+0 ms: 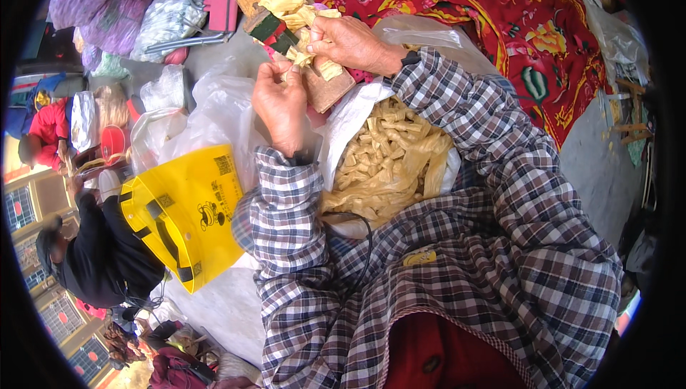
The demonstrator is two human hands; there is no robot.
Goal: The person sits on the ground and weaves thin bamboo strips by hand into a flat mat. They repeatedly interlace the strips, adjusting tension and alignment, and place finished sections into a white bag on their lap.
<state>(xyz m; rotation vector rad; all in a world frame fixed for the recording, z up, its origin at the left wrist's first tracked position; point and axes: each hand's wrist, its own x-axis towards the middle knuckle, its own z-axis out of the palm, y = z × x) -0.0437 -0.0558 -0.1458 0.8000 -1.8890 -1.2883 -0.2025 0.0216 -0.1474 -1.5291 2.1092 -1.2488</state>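
My right hand (348, 44) is closed on a crinkled, pale yellow strip (300, 53), thumb against fingers. Lower and to the left, my left hand (279, 99) is pinched shut at that strip's near end. Under and beyond the hands is a wooden board (325, 89) with a dark green and red band (274, 33) across it. More loose pale yellow strips (286, 3) lie at its far end. In my lap an open white sack (336, 142) holds many tan folded pieces (389, 153) of similar material. My fingertips hide part of the strip.
A yellow bag (221, 210) and clear plastic bags (214, 114) stand left of my arm. A red flowered cloth (493, 24) spreads at the far right. A folding chair (223, 6) and stuffed purple sacks (118, 13) are at the far left. Other people sit along the left.
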